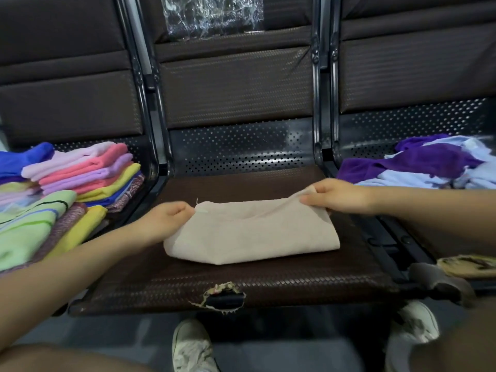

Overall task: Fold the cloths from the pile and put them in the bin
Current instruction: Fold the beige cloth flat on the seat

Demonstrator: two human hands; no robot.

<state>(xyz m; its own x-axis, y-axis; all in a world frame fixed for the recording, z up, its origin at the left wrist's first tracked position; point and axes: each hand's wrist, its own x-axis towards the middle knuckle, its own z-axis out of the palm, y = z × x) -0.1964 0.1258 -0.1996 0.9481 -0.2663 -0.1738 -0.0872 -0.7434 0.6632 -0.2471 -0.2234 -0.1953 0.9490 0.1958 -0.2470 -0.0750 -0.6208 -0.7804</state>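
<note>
A beige cloth (252, 234) lies partly folded on the middle brown seat (268, 280). My left hand (163, 218) pinches its far left corner. My right hand (335, 196) pinches its far right corner and holds that edge slightly raised. A loose pile of purple and pale blue cloths (429, 165) sits on the right seat. Stacks of folded cloths (80, 173) in pink, lilac, yellow, blue and green fill the left seat. No bin is in view.
The seat's front edge has a torn hole (224, 298). Dark seat backs rise behind, with a clear plastic sheet (212, 14) on the middle one. My white shoes (192, 347) stand on the floor below. A tan object (469, 265) lies at the right seat's front.
</note>
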